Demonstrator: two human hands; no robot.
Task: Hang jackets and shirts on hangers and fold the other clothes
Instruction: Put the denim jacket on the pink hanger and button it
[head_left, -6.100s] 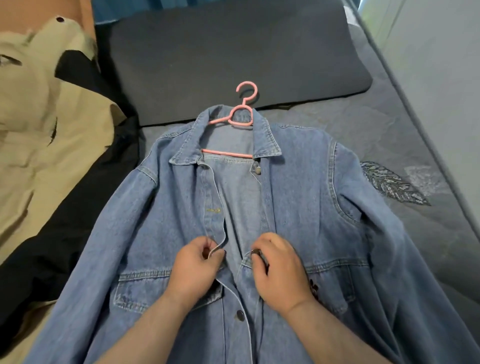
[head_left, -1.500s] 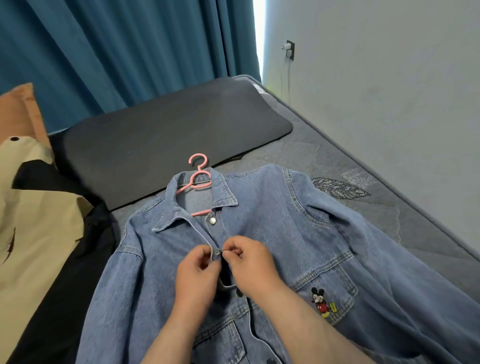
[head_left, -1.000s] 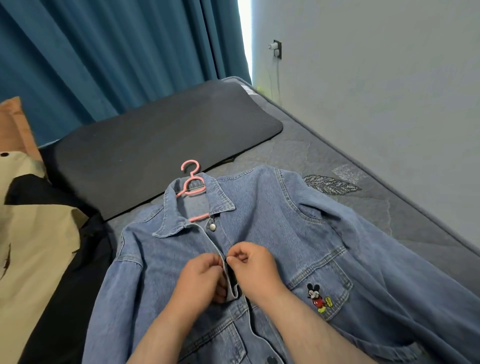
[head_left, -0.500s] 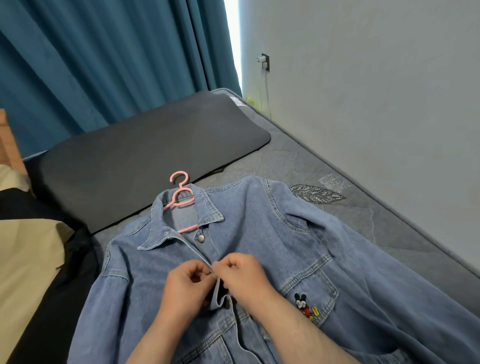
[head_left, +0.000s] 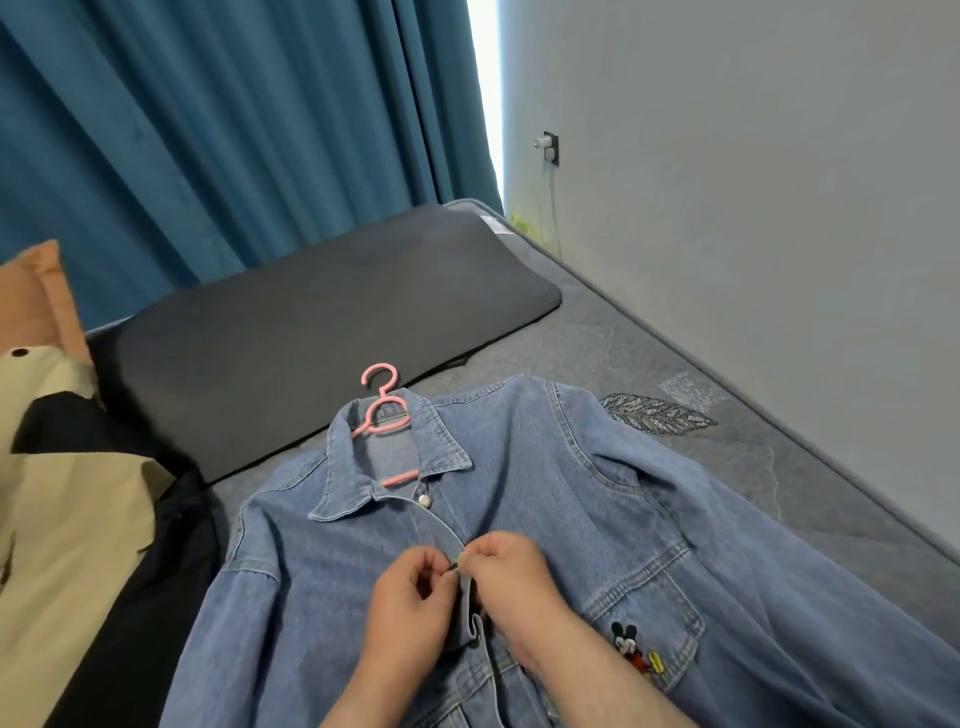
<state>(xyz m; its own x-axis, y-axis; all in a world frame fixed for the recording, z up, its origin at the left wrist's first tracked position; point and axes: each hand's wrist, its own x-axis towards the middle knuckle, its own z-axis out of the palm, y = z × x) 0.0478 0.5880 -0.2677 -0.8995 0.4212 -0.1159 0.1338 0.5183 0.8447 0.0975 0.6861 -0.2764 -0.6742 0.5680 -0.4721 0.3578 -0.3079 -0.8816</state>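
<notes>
Denim jacket (head_left: 571, 519) on pink hanger (head_left: 383, 410), flat on bed (head_left: 649, 353), left hand (head_left: 410, 605) and right hand (head_left: 511, 582) fingers pinching its front edges together

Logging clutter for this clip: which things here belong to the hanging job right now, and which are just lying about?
In use:
- denim jacket
- pink hanger inside its collar
- left hand and right hand, pinching the jacket's front edges

Lying about:
- beige and black garment
- dark mat
- orange pillow
- bed
</notes>
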